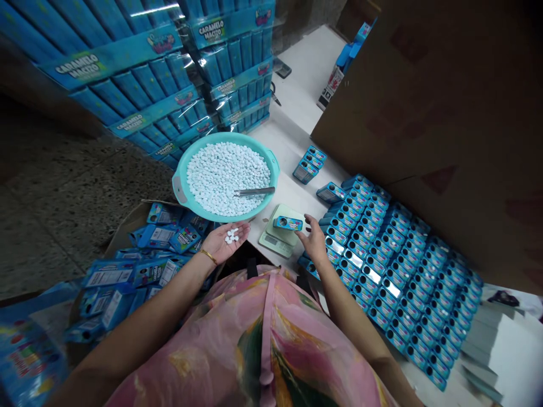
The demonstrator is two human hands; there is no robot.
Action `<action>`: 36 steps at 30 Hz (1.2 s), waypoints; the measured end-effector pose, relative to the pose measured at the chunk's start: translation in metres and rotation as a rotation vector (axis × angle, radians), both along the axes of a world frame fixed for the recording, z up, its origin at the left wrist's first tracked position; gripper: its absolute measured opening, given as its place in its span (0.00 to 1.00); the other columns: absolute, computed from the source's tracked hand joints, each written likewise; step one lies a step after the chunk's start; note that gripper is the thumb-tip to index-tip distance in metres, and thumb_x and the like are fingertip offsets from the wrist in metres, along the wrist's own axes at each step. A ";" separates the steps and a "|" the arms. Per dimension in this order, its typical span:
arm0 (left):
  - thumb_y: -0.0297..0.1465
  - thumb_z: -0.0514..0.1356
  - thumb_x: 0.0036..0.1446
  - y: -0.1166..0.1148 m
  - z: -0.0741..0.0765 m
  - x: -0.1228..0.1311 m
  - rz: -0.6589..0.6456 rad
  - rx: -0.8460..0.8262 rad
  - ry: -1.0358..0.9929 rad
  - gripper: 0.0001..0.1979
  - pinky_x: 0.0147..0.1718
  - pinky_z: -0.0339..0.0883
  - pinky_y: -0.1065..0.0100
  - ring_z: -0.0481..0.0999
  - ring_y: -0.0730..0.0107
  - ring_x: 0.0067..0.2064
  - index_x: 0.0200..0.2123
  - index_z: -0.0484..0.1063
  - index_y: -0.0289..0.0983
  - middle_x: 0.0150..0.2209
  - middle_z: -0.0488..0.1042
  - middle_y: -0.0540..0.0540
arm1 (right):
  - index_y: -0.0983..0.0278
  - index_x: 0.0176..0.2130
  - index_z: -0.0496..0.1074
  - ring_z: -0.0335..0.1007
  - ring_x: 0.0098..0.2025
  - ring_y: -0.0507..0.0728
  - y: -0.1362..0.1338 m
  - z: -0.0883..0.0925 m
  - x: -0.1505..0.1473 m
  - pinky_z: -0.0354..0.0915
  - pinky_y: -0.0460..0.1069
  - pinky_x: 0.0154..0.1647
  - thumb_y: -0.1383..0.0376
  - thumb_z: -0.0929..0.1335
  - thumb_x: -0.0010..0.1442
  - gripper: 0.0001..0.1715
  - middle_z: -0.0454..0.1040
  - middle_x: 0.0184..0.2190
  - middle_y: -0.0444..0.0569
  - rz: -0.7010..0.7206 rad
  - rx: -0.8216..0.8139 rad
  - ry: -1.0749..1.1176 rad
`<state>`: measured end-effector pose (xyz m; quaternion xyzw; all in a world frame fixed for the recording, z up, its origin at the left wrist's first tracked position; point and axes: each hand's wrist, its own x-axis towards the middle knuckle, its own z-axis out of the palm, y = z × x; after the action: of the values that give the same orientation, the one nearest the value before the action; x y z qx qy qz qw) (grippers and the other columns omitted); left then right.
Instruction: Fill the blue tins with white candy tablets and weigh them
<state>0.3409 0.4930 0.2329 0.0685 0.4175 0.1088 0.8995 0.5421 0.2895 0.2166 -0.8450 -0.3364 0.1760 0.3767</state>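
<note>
My left hand is palm up below the bowl, with several small white candies lying on the palm. A turquoise bowl full of the same candies stands just beyond it, and a metal scoop-like tool rests on them. On a pale green kitchen scale stands a small blue candy box with a dark round hole in its top. My right hand is at the right end of that box, fingers apart, the thumb close to it; whether it touches I cannot tell.
Rows of upright blue boxes fill the table's right side beside a large cardboard box. Several more boxes stand behind the scale. Loose cartons fill a container at lower left. Wrapped display packs are stacked behind the bowl.
</note>
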 end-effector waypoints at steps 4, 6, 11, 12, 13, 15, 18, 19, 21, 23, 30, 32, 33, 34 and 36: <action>0.26 0.51 0.54 -0.001 0.002 0.003 -0.007 0.014 -0.012 0.13 0.42 0.69 0.60 0.72 0.58 0.45 0.40 0.69 0.26 0.40 0.73 0.33 | 0.63 0.55 0.55 0.59 0.52 0.58 0.010 -0.010 0.004 0.61 0.53 0.47 0.64 0.66 0.50 0.33 0.61 0.52 0.54 0.086 -0.027 0.001; 0.26 0.51 0.54 -0.002 0.002 0.003 -0.010 0.020 -0.009 0.13 0.42 0.69 0.60 0.72 0.58 0.45 0.39 0.70 0.26 0.39 0.73 0.33 | 0.62 0.54 0.56 0.61 0.51 0.58 0.012 -0.014 0.003 0.60 0.53 0.48 0.64 0.66 0.49 0.32 0.63 0.51 0.52 0.108 -0.055 0.006; 0.26 0.51 0.54 -0.003 0.001 0.003 -0.016 0.018 0.007 0.12 0.43 0.68 0.61 0.72 0.59 0.44 0.37 0.70 0.26 0.38 0.74 0.32 | 0.62 0.51 0.58 0.66 0.42 0.57 0.011 -0.017 0.001 0.62 0.53 0.44 0.63 0.66 0.49 0.28 0.68 0.45 0.50 0.074 -0.090 0.057; 0.26 0.51 0.54 -0.004 0.001 0.003 -0.014 0.017 0.007 0.12 0.43 0.68 0.61 0.72 0.59 0.44 0.37 0.70 0.26 0.38 0.74 0.32 | 0.62 0.50 0.59 0.67 0.41 0.57 0.011 -0.016 0.001 0.62 0.52 0.43 0.63 0.66 0.49 0.28 0.69 0.44 0.49 0.071 -0.083 0.065; 0.27 0.51 0.54 -0.004 0.000 0.004 -0.011 0.015 0.006 0.12 0.43 0.68 0.61 0.72 0.59 0.44 0.37 0.70 0.26 0.38 0.74 0.32 | 0.61 0.50 0.59 0.67 0.41 0.56 0.010 -0.016 0.002 0.62 0.52 0.43 0.63 0.66 0.49 0.28 0.69 0.44 0.49 0.067 -0.073 0.073; 0.26 0.51 0.54 -0.004 0.000 0.006 -0.013 0.010 0.005 0.12 0.42 0.69 0.61 0.72 0.59 0.44 0.38 0.70 0.26 0.39 0.74 0.32 | 0.60 0.50 0.59 0.67 0.41 0.55 0.010 -0.015 0.003 0.62 0.51 0.43 0.63 0.66 0.49 0.27 0.69 0.44 0.47 0.065 -0.052 0.083; 0.26 0.51 0.54 -0.005 -0.001 0.009 -0.037 0.001 0.011 0.12 0.41 0.69 0.61 0.73 0.59 0.43 0.38 0.70 0.26 0.39 0.74 0.33 | 0.61 0.48 0.61 0.67 0.39 0.55 0.010 -0.016 0.004 0.62 0.51 0.43 0.62 0.65 0.50 0.24 0.70 0.41 0.47 0.074 -0.042 0.090; 0.25 0.51 0.54 -0.005 -0.002 0.011 -0.049 -0.001 0.011 0.12 0.40 0.69 0.61 0.73 0.59 0.43 0.38 0.70 0.26 0.38 0.74 0.33 | 0.61 0.48 0.62 0.67 0.39 0.55 0.011 -0.017 0.004 0.62 0.51 0.42 0.61 0.65 0.51 0.23 0.70 0.40 0.47 0.080 -0.039 0.093; 0.25 0.52 0.54 -0.005 -0.003 0.014 -0.067 -0.003 0.006 0.12 0.40 0.69 0.62 0.73 0.60 0.42 0.38 0.70 0.26 0.38 0.74 0.33 | 0.62 0.46 0.63 0.67 0.38 0.55 0.013 -0.014 0.004 0.63 0.50 0.41 0.60 0.64 0.52 0.20 0.71 0.38 0.47 0.096 -0.030 0.095; 0.25 0.52 0.53 -0.005 -0.003 0.017 -0.078 -0.007 -0.001 0.11 0.40 0.69 0.63 0.73 0.61 0.42 0.38 0.71 0.26 0.37 0.74 0.34 | 0.62 0.45 0.63 0.67 0.38 0.55 0.016 -0.003 0.000 0.63 0.50 0.40 0.60 0.63 0.54 0.19 0.71 0.37 0.47 0.120 -0.027 0.063; 0.26 0.51 0.55 -0.013 0.003 0.040 -0.091 -0.035 -0.011 0.11 0.33 0.69 0.64 0.74 0.66 0.30 0.32 0.72 0.27 0.27 0.74 0.39 | 0.61 0.51 0.60 0.59 0.48 0.60 0.031 0.076 -0.028 0.56 0.53 0.47 0.63 0.62 0.55 0.23 0.66 0.45 0.52 0.359 -0.131 -0.312; 0.26 0.51 0.55 -0.015 0.005 0.048 -0.077 -0.035 -0.016 0.11 0.32 0.69 0.65 0.73 0.68 0.28 0.31 0.72 0.28 0.25 0.73 0.40 | 0.61 0.52 0.60 0.59 0.46 0.61 0.035 0.087 -0.031 0.56 0.54 0.46 0.63 0.62 0.55 0.23 0.66 0.44 0.52 0.412 -0.216 -0.402; 0.27 0.51 0.55 -0.015 0.006 0.052 -0.074 -0.033 -0.026 0.11 0.33 0.69 0.65 0.73 0.68 0.28 0.31 0.72 0.27 0.26 0.73 0.40 | 0.61 0.51 0.61 0.59 0.45 0.61 0.036 0.090 -0.031 0.56 0.54 0.44 0.64 0.62 0.55 0.23 0.66 0.44 0.52 0.422 -0.257 -0.433; 0.27 0.51 0.55 -0.016 0.006 0.056 -0.076 -0.031 -0.042 0.11 0.33 0.69 0.65 0.73 0.68 0.29 0.32 0.72 0.27 0.26 0.73 0.39 | 0.61 0.51 0.61 0.59 0.44 0.61 0.037 0.091 -0.030 0.56 0.54 0.43 0.64 0.63 0.55 0.22 0.67 0.43 0.52 0.425 -0.292 -0.459; 0.27 0.50 0.56 -0.016 0.006 0.060 -0.091 -0.027 -0.075 0.12 0.34 0.69 0.65 0.72 0.68 0.29 0.33 0.72 0.26 0.27 0.73 0.39 | 0.61 0.50 0.62 0.58 0.43 0.61 0.037 0.092 -0.029 0.55 0.54 0.42 0.64 0.63 0.55 0.21 0.67 0.42 0.52 0.428 -0.339 -0.500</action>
<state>0.4007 0.4770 0.2387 0.0711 0.3813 0.0649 0.9194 0.5128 0.3264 0.3090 -0.8229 -0.5531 0.0922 0.0922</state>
